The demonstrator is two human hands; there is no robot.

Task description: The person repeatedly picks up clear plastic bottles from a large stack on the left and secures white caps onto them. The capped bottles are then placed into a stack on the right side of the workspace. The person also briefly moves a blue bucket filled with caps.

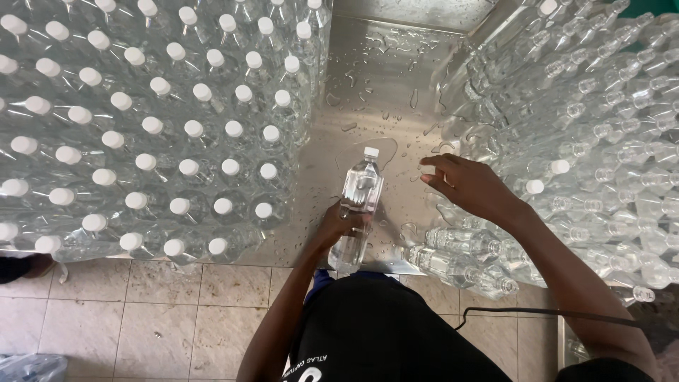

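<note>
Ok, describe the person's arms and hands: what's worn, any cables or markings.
Both arms are bare to the elbow and beyond; no sleeves show. The left hand and right hand wear no gloves, and no rings or watch can be made out. A thin black cable runs across under the right forearm. The dark garment at the waist carries small white lettering.

Clear bottle [359,201] at centre frame, white cap. Capped bottles [141,127] upper left: clear, white tops. Steel table [375,85] grey, water-spotted; floor tiles [163,311] lower left mottled beige.
</note>
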